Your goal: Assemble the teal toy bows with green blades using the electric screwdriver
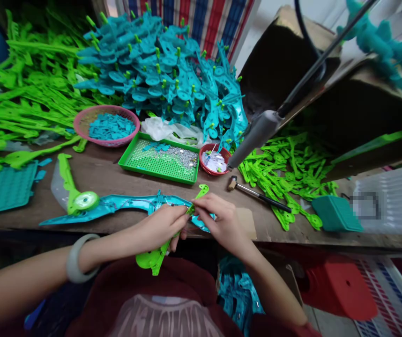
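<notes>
A long lime-green plastic part [149, 260] hangs at a slant between my hands over the front edge of the table. My left hand [173, 223] is wrapped round its middle. The thumb and fingers of my right hand [219, 214] are pinched close to its upper end, just below the hooked tip; any small piece between them is hidden. Beneath my hands lies a long blue bow-shaped plastic shell [127, 202], hollow side up with thin wires in it. On the shell's left end rests a green part with a round disc [85, 200].
Behind stand a green tray of small metal parts [159, 174], a pink basket of blue pieces [78, 122] and a small red basket [204, 168]. A grey hanging screwdriver [259, 135] slants in above a hammer [260, 195]. Blue shells [162, 70] and green parts [281, 164] are heaped around.
</notes>
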A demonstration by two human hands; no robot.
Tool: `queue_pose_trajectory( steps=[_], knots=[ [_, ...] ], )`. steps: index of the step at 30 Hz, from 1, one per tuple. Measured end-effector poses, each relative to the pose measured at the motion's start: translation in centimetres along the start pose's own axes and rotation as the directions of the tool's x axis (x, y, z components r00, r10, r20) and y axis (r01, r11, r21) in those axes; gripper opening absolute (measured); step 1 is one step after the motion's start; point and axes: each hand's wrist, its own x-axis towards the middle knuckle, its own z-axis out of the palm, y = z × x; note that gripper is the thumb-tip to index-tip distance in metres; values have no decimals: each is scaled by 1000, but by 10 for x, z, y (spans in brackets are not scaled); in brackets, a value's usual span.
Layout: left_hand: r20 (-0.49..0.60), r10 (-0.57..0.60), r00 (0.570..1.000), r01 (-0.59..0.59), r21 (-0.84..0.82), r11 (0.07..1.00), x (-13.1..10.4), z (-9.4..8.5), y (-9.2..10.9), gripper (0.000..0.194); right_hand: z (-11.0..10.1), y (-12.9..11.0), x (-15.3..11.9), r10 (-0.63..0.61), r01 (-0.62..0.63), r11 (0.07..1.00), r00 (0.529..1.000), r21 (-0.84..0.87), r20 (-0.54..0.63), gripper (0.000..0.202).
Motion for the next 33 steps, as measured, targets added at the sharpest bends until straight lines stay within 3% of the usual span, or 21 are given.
queue_pose_trajectory(
  steps=[8, 13, 19, 24, 27, 33],
  knots=[
    [-129, 0, 992, 15, 116, 993, 7, 21, -10, 30, 15, 9, -20, 249, -229, 946, 967, 229, -59, 11],
    [-159, 4, 987, 14, 116, 993, 4, 29, -12, 34, 31, 13, -27, 190, -164, 979, 953, 122, -237, 12],
    [-171, -14, 985, 48, 196, 980, 1, 34, -11, 32, 38, 11, -31, 151, -151, 988, 943, 23, -298, 11],
    [-255, 10, 967, 101, 420, 902, 3, 41, -15, 24, 40, 3, -31, 134, -155, 987, 937, -39, -324, 14],
    [-269, 37, 962, 95, 464, 881, 3, 44, -17, 26, 40, -1, -32, 241, -224, 970, 918, 92, -315, 13],
    [-259, 94, 961, 11, 379, 925, -3, 53, -19, 28, 39, -4, -36, 425, -334, 888, 859, 316, -285, 10]
  ],
)
